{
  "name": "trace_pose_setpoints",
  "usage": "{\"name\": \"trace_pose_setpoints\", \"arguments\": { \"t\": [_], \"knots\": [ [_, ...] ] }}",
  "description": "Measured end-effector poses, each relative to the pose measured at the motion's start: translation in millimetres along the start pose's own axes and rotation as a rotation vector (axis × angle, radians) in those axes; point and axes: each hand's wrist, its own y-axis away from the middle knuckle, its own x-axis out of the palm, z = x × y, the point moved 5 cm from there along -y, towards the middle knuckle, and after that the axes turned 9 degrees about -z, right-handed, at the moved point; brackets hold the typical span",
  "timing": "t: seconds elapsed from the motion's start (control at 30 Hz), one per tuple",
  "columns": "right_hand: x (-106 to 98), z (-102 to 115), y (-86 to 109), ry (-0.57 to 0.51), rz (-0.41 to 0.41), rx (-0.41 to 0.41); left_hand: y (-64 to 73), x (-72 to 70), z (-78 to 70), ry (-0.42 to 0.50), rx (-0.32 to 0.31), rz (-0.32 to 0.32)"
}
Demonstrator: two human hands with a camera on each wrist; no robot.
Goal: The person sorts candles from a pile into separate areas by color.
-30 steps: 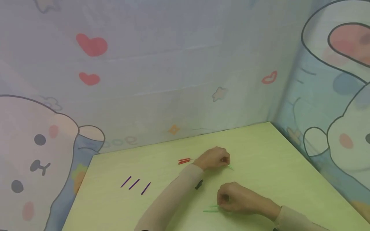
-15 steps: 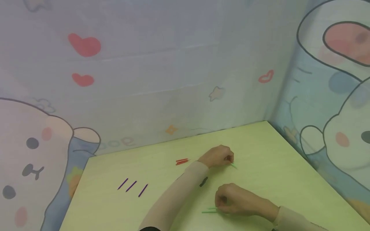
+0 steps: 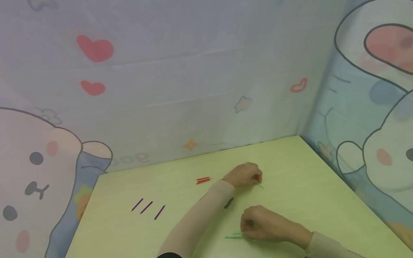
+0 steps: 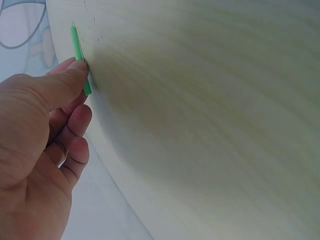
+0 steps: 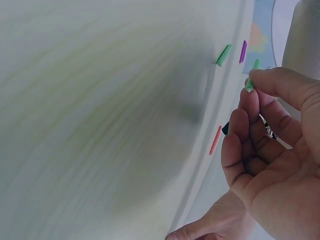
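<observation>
My left hand [image 3: 243,175] reaches to the far middle of the table and pinches a thin green birthday candle [image 4: 77,42] between thumb and forefinger. The wick shows at its upper end in the left wrist view, and it tilts close over the tabletop. Nearer to me, my right hand [image 3: 266,224] pinches another green candle [image 5: 256,65] between thumb and fingertips. Just beside that hand, one more green candle [image 3: 232,237] lies on the table. Part of each held candle is hidden by the fingers.
The pale yellow-green table [image 3: 290,172] meets printed cloth walls at the back and right. Three purple candles [image 3: 146,208] lie slanted and apart on the left. Several red candles [image 3: 203,180] lie close together behind my left forearm.
Carrying its green candle, my left hand has shifted slightly to the right. My right hand stays in nearly the same place. The head view has turned a little.
</observation>
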Motion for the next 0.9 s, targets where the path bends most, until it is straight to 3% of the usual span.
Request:
{"name": "trace_pose_setpoints", "arguments": {
  "t": [0.33, 0.6, 0.9],
  "knots": [
    [1.8, 0.4, -1.5, 0.009, -0.005, -0.026, 0.3, -0.1, -2.9, -0.027, 0.007, -0.017],
    [4.2, 0.0, -3.0, 0.004, 0.013, -0.001, 2.0, -0.5, -5.0, -0.056, 0.013, -0.02],
    [5.4, -0.2, -5.7, 0.017, 0.007, -0.013, 6.8, -7.3, -4.0, -0.073, 0.0, -0.039]
  ]
}}
